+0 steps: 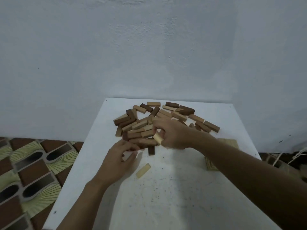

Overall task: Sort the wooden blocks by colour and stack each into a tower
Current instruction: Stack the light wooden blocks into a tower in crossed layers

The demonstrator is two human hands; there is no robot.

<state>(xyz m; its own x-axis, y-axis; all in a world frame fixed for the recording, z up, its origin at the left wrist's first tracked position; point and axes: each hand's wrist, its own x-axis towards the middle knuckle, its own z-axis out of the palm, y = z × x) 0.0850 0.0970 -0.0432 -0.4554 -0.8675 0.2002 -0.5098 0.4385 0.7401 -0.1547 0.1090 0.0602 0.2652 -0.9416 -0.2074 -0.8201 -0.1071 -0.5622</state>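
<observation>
Head view: our right hand (172, 135) pinches a pale block (157, 138) at the mixed pile (141, 125), twelve o'clock on the table (166, 196); the left hand (119, 161) curls its fingers, grip unclear. We should lift straight, sparing neighbours.

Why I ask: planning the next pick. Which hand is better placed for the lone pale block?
Left. The left hand is nearest the lone pale block; the right hand pinches a different pale block at the pile.
</observation>
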